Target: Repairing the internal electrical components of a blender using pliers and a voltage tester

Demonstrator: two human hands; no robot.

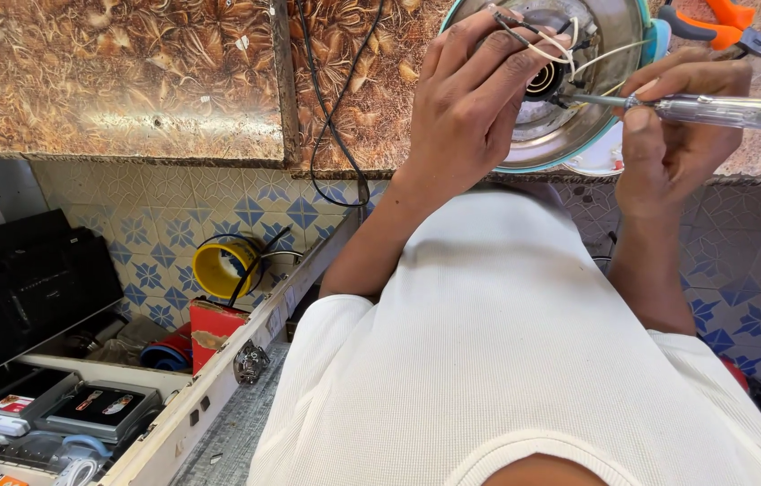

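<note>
On the brown patterned counter (128, 81), the left hand (470, 99) clasps the rim of a round metal appliance base (578, 117) to steady it, fingers pinning white wires (560, 49) aside, while the right hand (668, 135), just beside, grips a clear-handled screwdriver (713, 110) whose tip reaches the small black fitting (544, 81) under those fingers.

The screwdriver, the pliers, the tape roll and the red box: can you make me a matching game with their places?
Things:
1. screwdriver
2. pliers
3. yellow tape roll
4. red box

Places:
A. on the floor tiles, under the counter edge
B. in the right hand, tip inside the metal bowl
C. just below the tape roll, beside the open drawer
D. on the counter, behind the bowl

Pairs: 1-B, 2-D, 3-A, 4-C
</note>
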